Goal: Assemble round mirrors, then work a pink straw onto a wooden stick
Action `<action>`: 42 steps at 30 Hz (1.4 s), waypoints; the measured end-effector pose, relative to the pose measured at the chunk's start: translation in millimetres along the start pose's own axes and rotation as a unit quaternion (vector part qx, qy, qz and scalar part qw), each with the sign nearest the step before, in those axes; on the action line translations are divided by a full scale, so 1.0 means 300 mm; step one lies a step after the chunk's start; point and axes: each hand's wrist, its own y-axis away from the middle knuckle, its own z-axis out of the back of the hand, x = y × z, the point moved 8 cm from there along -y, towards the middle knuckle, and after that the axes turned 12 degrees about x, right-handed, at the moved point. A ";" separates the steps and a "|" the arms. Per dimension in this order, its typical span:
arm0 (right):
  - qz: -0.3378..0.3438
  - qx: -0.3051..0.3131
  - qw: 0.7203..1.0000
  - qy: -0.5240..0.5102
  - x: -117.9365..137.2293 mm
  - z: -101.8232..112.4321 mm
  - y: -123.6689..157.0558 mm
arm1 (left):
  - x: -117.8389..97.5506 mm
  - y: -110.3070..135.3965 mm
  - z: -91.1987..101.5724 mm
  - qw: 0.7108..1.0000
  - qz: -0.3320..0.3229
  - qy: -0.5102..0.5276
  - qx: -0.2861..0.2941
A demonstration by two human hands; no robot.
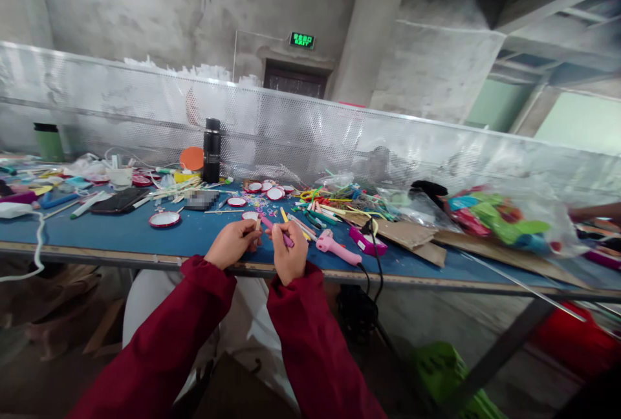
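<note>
Close to the table's front edge, my left hand (233, 242) pinches a small pale stick (257, 222) upright between thumb and fingers. My right hand (290, 252), just beside it, is closed around a purple pen-like stick (278, 231) whose tip points toward the left hand. Whether the tip touches the pale stick I cannot tell. Right of the right hand lies a pink glue gun (334, 246) with a black cord. A round red-rimmed white lid (250, 215) sits just behind my hands, with small colourful bits (262, 202) scattered beyond it.
A black bottle (212, 150) stands at the back, with a phone (119, 201) and another lid (165, 219) to the left. Rightward are a purple box (367, 241), cardboard pieces (405, 231) and a plastic bag of colourful items (509, 218). A perforated metal screen (310, 134) runs behind the table.
</note>
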 end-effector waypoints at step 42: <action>0.017 -0.003 1.000 0.020 0.028 0.007 -0.001 | -0.011 0.002 -0.004 1.000 0.003 0.009 0.010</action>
